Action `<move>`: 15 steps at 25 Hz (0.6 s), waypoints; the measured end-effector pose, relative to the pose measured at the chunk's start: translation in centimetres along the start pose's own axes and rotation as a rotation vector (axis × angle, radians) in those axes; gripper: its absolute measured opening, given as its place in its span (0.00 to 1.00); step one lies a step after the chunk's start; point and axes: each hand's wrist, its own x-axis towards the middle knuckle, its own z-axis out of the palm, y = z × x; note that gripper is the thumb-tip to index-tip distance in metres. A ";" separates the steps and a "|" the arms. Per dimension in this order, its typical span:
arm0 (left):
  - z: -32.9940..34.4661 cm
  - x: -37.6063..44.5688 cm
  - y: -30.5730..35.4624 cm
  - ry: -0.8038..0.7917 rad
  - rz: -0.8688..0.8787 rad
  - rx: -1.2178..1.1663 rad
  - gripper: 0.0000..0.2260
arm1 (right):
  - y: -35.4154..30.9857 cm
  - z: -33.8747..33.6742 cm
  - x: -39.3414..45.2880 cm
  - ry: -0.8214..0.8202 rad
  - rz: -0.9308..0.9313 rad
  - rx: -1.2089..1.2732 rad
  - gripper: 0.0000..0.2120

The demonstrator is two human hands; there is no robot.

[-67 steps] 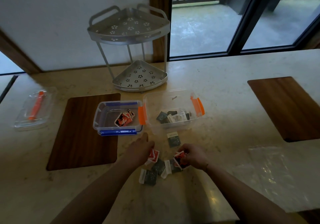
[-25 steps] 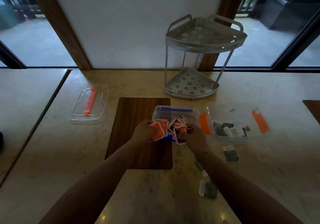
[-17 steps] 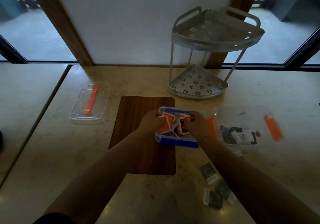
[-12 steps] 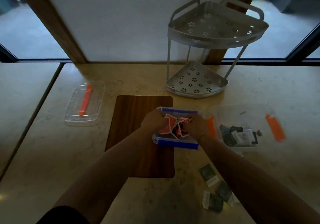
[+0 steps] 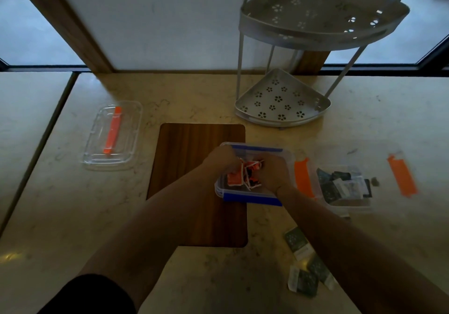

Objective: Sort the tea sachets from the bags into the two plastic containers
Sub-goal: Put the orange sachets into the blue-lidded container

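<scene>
We're dropping red sachets [image 5: 244,175] into the blue box [image 5: 252,196], left hand [image 5: 222,159] and right hand [image 5: 273,175] both gripping them inside it (green sachets [image 5: 302,260] wait on the surface); next, let go and fetch those.

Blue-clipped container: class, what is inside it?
The blue-clipped container holds orange sachets, with the left hand and right hand reaching in. Both hands cover part of the contents.
</scene>
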 end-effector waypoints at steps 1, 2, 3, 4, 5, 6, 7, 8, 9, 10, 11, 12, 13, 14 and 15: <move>0.3 0.0 -0.1 0.031 0.017 0.039 0.10 | 0.0 0.2 0.0 0.019 -0.005 -0.026 0.04; 0.8 -0.1 -0.2 0.076 0.043 0.087 0.09 | 0.1 0.3 0.0 0.036 -0.008 -0.053 0.04; 1.1 -0.3 -0.2 0.129 0.077 0.151 0.09 | 0.3 0.4 0.0 0.050 -0.009 -0.085 0.05; 1.4 -0.6 -0.2 0.176 0.112 0.223 0.09 | 0.3 0.4 -0.1 0.057 -0.002 -0.111 0.04; 1.6 -0.9 -0.3 0.221 0.143 0.293 0.08 | 0.3 0.4 -0.2 0.059 0.010 -0.130 0.03; 1.7 -1.1 -0.2 0.263 0.166 0.352 0.08 | 0.3 0.4 -0.3 0.067 0.007 -0.150 0.03; 1.8 -1.2 -0.2 0.293 0.181 0.398 0.07 | 0.3 0.4 -0.4 0.073 0.000 -0.171 0.04; 1.8 -1.4 -0.2 0.313 0.190 0.423 0.06 | 0.2 0.4 -0.6 0.073 -0.003 -0.177 0.06; 1.8 -1.6 -0.2 0.323 0.194 0.423 0.06 | 0.1 0.3 -0.8 0.069 0.001 -0.169 0.09; 1.9 -1.8 -0.4 0.335 0.195 0.404 0.06 | 0.0 0.2 -0.9 0.070 0.002 -0.154 0.10; 2.0 -2.0 -0.6 0.343 0.193 0.371 0.06 | 0.1 0.1 -1.0 0.068 0.007 -0.133 0.11; 2.2 -2.2 -0.9 0.350 0.192 0.336 0.06 | 0.2 0.0 -1.1 0.062 0.014 -0.112 0.12; 2.2 -2.5 -1.1 0.360 0.193 0.302 0.07 | 0.1 -0.2 -1.3 0.049 0.021 -0.096 0.13; 2.3 -2.9 -1.4 0.371 0.202 0.275 0.08 | -0.1 -0.5 -1.6 0.042 0.014 -0.087 0.13; 2.2 -3.3 -1.5 0.380 0.217 0.253 0.08 | -0.3 -0.7 -2.0 0.036 0.004 -0.082 0.13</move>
